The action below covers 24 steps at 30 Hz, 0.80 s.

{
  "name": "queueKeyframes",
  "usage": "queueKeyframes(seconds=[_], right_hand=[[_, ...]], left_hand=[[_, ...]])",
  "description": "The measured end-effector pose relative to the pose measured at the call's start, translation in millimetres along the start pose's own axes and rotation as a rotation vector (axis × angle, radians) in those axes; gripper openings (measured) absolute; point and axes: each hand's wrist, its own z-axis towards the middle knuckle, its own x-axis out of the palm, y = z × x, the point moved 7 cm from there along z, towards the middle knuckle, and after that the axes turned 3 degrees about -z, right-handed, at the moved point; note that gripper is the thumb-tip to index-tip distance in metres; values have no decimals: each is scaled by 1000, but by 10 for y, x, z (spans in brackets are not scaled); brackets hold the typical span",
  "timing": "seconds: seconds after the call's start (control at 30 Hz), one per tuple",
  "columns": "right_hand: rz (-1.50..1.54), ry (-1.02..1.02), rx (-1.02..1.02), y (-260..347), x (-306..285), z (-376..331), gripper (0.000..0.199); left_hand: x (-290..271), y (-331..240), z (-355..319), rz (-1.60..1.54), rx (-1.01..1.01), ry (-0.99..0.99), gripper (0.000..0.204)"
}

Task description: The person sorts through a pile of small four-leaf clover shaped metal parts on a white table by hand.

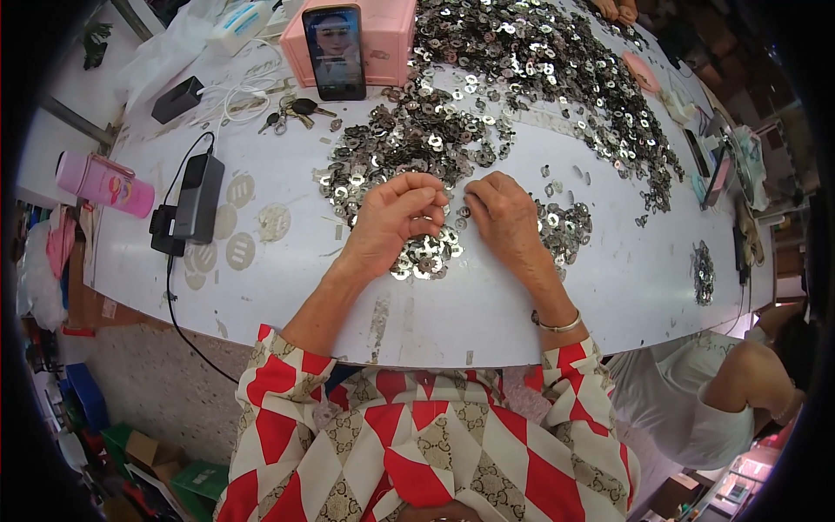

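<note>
Held left hand [396, 213] and right hand [506, 211] close together over the table [504, 317], amid piles of washers [400, 143], probably for easy reach. Had both grips curled with fingers bent inward; could not tell of any washer pinched. Saw washers strewn around and just below the hands, facing every way, with no shared long axis. Had phone [337, 56] upright before the box [389, 43], likely for viewing.

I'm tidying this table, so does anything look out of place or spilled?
A small clump of metal pieces lies alone toward the right of the white table, apart from the big heap, so it looks stray. Round greyish patches on the left look like stains.
</note>
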Motion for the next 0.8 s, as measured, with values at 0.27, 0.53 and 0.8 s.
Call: queueKeyframes(seconds=[0.27, 0.53, 0.8], right_hand=[[1130, 215, 670, -356, 35, -28, 20], [1300, 234, 742, -279, -51, -47, 24], [1039, 203, 574, -329, -106, -45, 22]], left_hand=[[2, -22, -31, 58, -3, -5, 18], [31, -6, -46, 81, -5, 19, 20], [3, 16, -19, 97, -10, 10, 20]])
